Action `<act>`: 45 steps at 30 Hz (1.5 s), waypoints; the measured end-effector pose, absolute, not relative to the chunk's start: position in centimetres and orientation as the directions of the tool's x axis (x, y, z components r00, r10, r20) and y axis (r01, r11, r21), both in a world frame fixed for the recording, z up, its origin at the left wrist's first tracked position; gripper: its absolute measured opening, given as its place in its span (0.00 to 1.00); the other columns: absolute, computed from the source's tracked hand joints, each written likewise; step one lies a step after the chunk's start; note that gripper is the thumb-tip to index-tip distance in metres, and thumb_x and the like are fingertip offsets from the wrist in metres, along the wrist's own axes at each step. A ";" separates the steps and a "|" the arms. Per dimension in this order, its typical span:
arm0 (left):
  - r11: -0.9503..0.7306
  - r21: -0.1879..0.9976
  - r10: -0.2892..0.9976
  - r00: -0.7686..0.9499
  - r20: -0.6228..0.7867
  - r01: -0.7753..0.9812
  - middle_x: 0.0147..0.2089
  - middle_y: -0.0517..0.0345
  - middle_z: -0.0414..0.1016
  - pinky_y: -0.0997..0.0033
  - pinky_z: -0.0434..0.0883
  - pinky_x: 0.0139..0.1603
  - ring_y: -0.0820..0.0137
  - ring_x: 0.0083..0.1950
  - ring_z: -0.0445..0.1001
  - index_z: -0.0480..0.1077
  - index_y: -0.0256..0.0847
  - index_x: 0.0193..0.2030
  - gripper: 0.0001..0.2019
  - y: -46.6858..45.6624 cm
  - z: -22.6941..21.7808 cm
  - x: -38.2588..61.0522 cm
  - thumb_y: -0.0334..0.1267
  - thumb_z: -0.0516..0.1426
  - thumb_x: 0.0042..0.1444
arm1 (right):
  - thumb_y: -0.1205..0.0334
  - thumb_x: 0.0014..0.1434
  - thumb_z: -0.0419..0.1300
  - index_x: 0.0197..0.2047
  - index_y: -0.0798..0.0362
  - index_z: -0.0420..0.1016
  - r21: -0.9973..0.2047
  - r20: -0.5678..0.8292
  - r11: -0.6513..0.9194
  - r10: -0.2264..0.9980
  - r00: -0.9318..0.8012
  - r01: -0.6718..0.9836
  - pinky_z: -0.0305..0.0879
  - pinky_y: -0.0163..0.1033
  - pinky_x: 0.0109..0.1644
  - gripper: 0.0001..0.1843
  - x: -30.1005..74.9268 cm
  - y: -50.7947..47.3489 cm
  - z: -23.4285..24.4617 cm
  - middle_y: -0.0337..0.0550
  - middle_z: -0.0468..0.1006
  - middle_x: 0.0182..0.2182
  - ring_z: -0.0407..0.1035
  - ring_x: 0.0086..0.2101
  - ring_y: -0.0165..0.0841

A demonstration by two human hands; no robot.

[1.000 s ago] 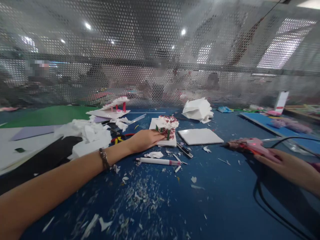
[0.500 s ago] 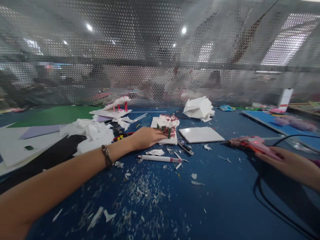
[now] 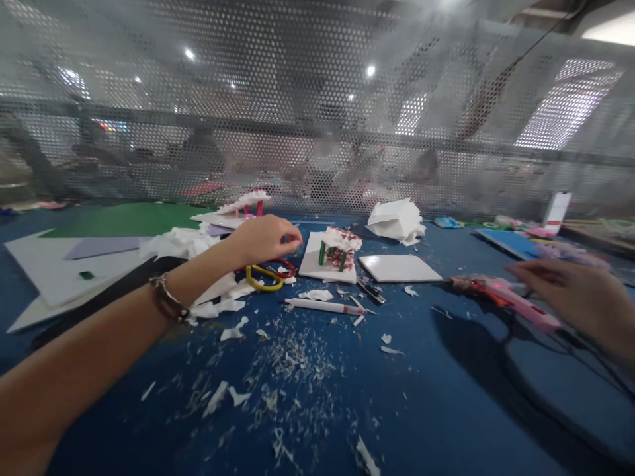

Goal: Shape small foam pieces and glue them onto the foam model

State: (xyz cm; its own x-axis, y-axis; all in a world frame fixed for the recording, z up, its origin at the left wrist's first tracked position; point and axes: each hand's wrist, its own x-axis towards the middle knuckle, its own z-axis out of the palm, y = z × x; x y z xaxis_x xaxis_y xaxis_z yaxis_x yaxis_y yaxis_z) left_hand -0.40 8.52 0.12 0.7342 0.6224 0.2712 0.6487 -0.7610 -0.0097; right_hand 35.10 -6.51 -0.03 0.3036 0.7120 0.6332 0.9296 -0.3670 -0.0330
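Observation:
A small model (image 3: 338,248) with green posts, a white crumbly roof and dark red specks stands on a white foam base (image 3: 311,258). My left hand (image 3: 265,239) hovers to the left of it, fingers loosely bent, apart from the model and with nothing visible in them. Below that hand lie scissors with yellow and red handles (image 3: 265,285). On the right, a pink glue gun (image 3: 516,301) lies on the table, nozzle pointing left. My right hand (image 3: 565,284) is just above the gun, fingers loosely extended and not wrapped round its handle.
Between model and gun lies a white foam board (image 3: 399,268). A white marker (image 3: 325,305), a utility knife (image 3: 371,291) and white scraps lie in front. Crumpled white paper (image 3: 395,220) stands behind. A second model (image 3: 251,201) sits back left. The gun's cord trails right.
My left hand has left the model's base and moved up and left, uncovering the scissors' handles. My right hand has let go of the glue gun and risen off it.

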 end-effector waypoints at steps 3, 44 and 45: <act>-0.724 0.026 0.674 0.698 0.242 0.690 0.36 0.55 0.74 0.75 0.60 0.33 0.71 0.33 0.69 0.71 0.37 0.37 0.17 9.0 1.4 -1.8 0.42 0.46 0.50 | 0.47 0.38 0.46 0.17 0.50 0.67 -0.130 0.600 -0.179 0.769 0.221 0.975 0.57 0.36 0.22 0.17 31.2 -4.8 1.7 0.43 0.72 0.16 0.66 0.19 0.33; -0.644 0.157 0.747 0.660 -0.084 0.749 0.49 0.54 0.67 0.76 0.61 0.39 0.68 0.44 0.66 0.62 0.41 0.50 0.24 9.8 4.2 -6.7 0.51 0.46 0.50 | 0.66 0.41 0.56 0.50 0.54 0.61 0.174 -0.096 0.698 0.714 -0.694 0.695 0.55 0.46 0.48 0.29 22.7 9.1 1.9 0.50 0.67 0.44 0.59 0.45 0.41; -0.646 0.157 0.745 0.662 -0.083 0.747 0.49 0.54 0.67 0.76 0.61 0.39 0.68 0.44 0.66 0.62 0.42 0.50 0.24 9.8 4.2 -6.7 0.51 0.46 0.50 | 0.66 0.41 0.56 0.50 0.55 0.60 0.183 -0.077 0.693 0.717 -0.693 0.697 0.55 0.47 0.48 0.29 22.8 9.2 1.7 0.50 0.66 0.44 0.59 0.45 0.41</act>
State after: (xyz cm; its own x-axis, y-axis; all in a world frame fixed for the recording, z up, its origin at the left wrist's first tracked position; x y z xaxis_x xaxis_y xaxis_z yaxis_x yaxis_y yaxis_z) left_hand -6.67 9.81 4.23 0.6621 0.7448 -0.0831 0.7467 -0.6463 0.1569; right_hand 22.83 9.19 1.69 -0.6926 0.7173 -0.0766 0.6974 0.6930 0.1827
